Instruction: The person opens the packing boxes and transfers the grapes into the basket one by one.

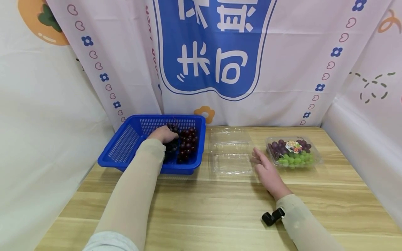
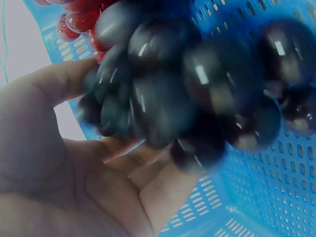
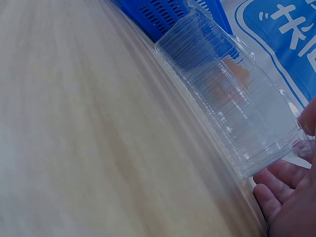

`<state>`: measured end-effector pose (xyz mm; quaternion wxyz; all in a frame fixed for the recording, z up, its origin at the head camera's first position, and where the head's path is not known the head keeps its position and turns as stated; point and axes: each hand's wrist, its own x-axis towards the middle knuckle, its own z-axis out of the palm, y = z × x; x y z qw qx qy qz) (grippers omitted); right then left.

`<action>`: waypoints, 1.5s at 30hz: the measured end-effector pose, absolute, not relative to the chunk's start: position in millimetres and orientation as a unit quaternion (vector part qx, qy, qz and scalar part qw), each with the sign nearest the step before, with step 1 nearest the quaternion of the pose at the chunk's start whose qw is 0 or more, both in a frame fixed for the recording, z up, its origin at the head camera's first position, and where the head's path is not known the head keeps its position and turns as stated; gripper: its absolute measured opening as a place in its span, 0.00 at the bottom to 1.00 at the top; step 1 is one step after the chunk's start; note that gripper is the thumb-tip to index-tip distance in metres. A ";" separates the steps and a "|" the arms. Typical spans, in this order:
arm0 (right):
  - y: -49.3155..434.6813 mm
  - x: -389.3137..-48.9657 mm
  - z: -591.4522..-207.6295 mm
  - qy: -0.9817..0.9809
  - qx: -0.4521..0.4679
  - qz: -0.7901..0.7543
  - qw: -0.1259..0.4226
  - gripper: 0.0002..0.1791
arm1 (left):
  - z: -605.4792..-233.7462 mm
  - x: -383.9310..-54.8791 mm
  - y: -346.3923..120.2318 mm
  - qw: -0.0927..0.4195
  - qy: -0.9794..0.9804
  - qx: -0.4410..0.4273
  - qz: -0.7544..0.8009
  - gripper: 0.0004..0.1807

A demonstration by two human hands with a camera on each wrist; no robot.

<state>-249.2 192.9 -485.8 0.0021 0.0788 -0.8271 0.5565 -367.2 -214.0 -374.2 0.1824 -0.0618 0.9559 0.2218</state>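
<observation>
Inside the blue basket (image 1: 122,153), my left hand (image 1: 162,134) holds a bunch of black grapes (image 2: 168,89). Its thumb (image 2: 64,76) lies against one side of the bunch, and the fingers curl beneath it. Red grapes (image 1: 188,144) lie in the basket just right of that hand. My right hand (image 1: 267,172) is at the right edge of a clear plastic clamshell box (image 1: 232,164), which stands with its lid folded back. In the right wrist view, loosely extended fingers (image 3: 276,182) reach the end of the box (image 3: 222,103).
Right of my right hand sits a closed clear box (image 1: 293,151) of dark and green grapes with a round sticker. A printed curtain (image 1: 279,97) hangs behind the wooden table (image 1: 204,212). A small black device (image 1: 272,217) is strapped at my right wrist.
</observation>
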 end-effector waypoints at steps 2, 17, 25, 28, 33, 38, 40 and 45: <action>192.2 -249.3 -485.2 -0.827 0.080 0.557 0.003 0.37 | -372.1 -365.9 -214.0 0.176 0.955 -0.065 0.228 0.38; 184.5 -248.3 -484.2 -0.827 0.086 0.556 -0.002 0.36 | -362.0 -359.6 -216.3 0.119 0.960 -0.075 0.243 0.43; 183.9 -247.8 -482.1 -0.832 0.093 0.546 0.008 0.33 | -342.9 -352.3 -205.0 0.068 0.972 -0.045 0.219 0.40; 183.9 -247.9 -481.2 -0.835 0.095 0.542 0.010 0.32 | -331.8 -347.9 -195.8 0.050 0.974 -0.030 0.219 0.38; 184.4 -247.6 -480.5 -0.840 0.097 0.534 0.014 0.32 | -317.7 -342.6 -175.5 0.023 0.976 0.003 0.216 0.36; 183.0 -245.6 -473.6 -0.842 0.099 0.530 0.016 0.33 | -305.7 -328.3 -149.2 -0.009 0.977 0.056 0.207 0.35; 182.9 -244.6 -470.0 -0.847 0.108 0.520 0.028 0.34 | -301.7 -320.4 -135.1 -0.025 0.976 0.089 0.195 0.34; 188.0 -240.0 -458.0 -0.870 0.135 0.469 0.066 0.36 | -296.8 -299.8 -97.1 -0.058 0.970 0.175 0.157 0.33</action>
